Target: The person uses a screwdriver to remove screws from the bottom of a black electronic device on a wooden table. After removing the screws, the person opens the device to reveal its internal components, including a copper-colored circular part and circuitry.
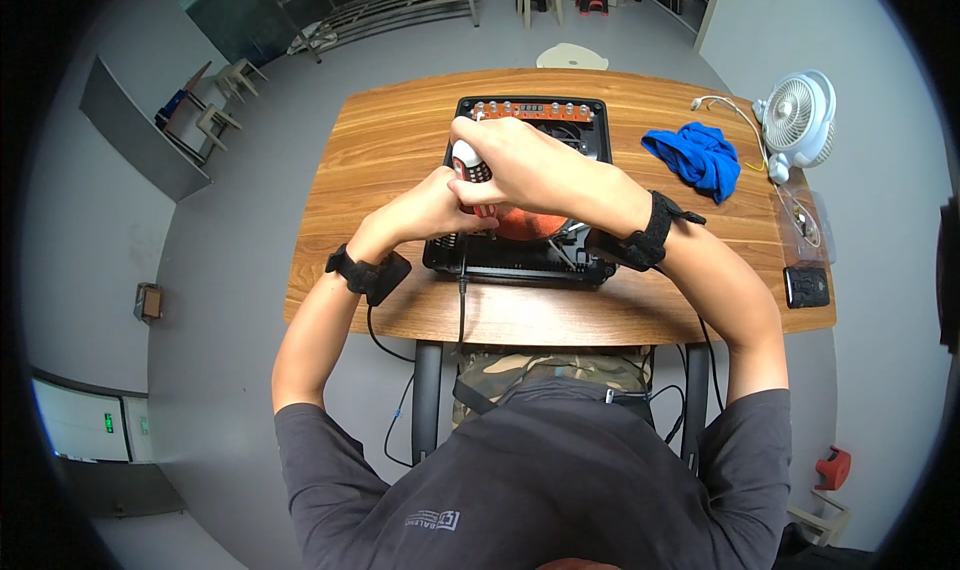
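Observation:
On the table in front of me lies an opened black appliance housing (530, 268), which looks like an induction cooker. A round copper-coloured coil (530, 224) sits inside it, and an orange circuit board (560, 112) with small buttons and a display runs along its far edge. My right hand (525, 160) is closed round a thick handle (466, 160) in white, black and red, seemingly a screwdriver, held over the left side of the housing. Lower down, my left hand (425, 210) has its fingers closed about the same tool. The tool's tip is hidden.
To the right lie a crumpled blue cloth (695, 160), a white fan (797, 120) with its cable, a clear plastic box (805, 225) and a black wallet-like object (806, 287). A black cable (462, 310) hangs over the table's (350, 190) near edge. A pale stool (572, 58) stands beyond.

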The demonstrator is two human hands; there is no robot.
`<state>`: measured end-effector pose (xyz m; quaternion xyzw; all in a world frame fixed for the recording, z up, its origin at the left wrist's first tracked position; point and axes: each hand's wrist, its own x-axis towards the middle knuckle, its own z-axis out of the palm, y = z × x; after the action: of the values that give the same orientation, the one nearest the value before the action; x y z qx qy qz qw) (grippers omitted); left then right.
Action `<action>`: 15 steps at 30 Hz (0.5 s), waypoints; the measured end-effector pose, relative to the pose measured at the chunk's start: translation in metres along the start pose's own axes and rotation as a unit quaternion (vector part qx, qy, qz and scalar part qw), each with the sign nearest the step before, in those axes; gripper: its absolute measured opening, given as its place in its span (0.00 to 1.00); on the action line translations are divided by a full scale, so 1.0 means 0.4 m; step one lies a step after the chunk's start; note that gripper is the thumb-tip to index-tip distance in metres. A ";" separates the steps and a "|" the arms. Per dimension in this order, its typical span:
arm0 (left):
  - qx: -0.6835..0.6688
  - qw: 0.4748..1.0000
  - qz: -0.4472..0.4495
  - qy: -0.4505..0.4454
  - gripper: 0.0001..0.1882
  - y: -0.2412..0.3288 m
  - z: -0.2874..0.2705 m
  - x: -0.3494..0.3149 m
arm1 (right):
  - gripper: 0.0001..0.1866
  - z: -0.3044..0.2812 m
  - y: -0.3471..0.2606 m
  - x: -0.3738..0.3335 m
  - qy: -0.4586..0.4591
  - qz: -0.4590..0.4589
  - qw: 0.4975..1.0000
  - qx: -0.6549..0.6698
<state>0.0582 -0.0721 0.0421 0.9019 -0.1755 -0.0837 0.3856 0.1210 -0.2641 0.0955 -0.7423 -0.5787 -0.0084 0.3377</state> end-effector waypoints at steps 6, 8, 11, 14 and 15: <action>0.044 0.999 0.021 -0.002 0.18 0.004 -0.003 0.016 | 0.22 -0.015 0.015 -0.009 0.021 -0.033 0.995 -0.087; 0.051 0.999 0.003 -0.002 0.18 0.002 0.002 0.007 | 0.25 -0.029 -0.005 0.001 0.002 -0.001 0.990 -0.142; 0.056 0.998 -0.034 -0.007 0.18 0.027 0.007 0.000 | 0.29 -0.031 -0.027 0.014 -0.020 0.027 0.974 -0.224; 0.050 0.998 -0.046 -0.016 0.18 0.015 0.009 0.003 | 0.28 -0.003 -0.010 0.013 -0.002 0.009 0.971 -0.239; 0.053 0.998 -0.039 -0.018 0.17 0.019 0.008 0.006 | 0.27 -0.004 0.001 0.012 -0.001 0.000 0.976 -0.220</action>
<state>0.0577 -0.0798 0.0453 0.9257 -0.1517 -0.1055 0.3301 0.1237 -0.2611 0.0984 -0.7984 -0.5631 -0.1347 0.1657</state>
